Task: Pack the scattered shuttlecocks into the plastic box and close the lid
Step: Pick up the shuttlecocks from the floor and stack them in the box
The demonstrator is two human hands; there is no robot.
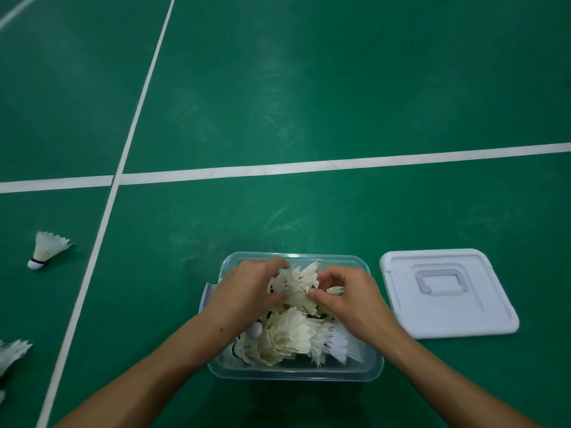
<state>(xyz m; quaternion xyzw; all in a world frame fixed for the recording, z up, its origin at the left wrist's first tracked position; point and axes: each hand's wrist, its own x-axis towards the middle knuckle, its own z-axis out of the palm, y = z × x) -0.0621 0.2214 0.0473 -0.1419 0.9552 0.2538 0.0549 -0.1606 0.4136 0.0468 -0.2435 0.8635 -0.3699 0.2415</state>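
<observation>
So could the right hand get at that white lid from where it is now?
Probably yes. The lid lies flat on the floor just right of the box, with nothing between it and the right hand. That hand is busy pinching a shuttlecock over the box, so it would need to let go first.

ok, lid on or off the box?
Off. The white square plastic lid lies flat on the green floor, right of the open clear plastic box.
</observation>
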